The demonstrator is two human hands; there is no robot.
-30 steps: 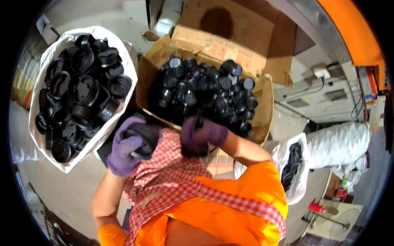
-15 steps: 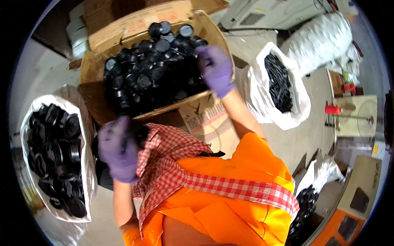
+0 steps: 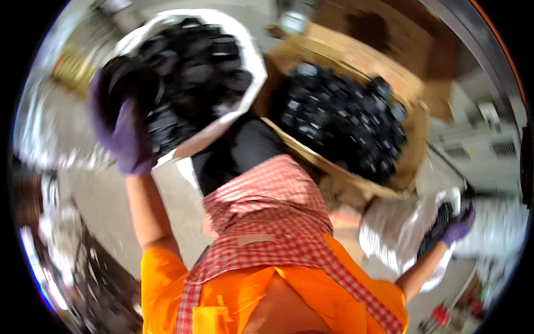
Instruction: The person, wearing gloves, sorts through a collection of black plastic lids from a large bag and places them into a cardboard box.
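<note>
My left hand (image 3: 125, 133), in a purple glove, is at the near-left rim of a white sack (image 3: 253, 61) filled with round black screw caps (image 3: 194, 72). Its fingers curve around a black threaded cap (image 3: 125, 75), dark against the caps behind it. Far over to the right, my right hand (image 3: 459, 226), also gloved in purple, is over the mouth of a smaller white sack (image 3: 389, 225) with thin black strips (image 3: 436, 228) inside. Motion blur and the small size hide whether its fingers hold anything.
A cardboard box (image 3: 411, 172) heaped with black caps (image 3: 345, 122) stands ahead, right of the large sack. A full white bag (image 3: 495, 225) lies beyond my right hand. My checked apron (image 3: 267, 206) and dark-clad knee (image 3: 256, 145) are close below.
My view has swung left, so the box now appears farther right. My left hand has gone from near my lap to the caps sack; my right hand has left the box for the strips sack.
</note>
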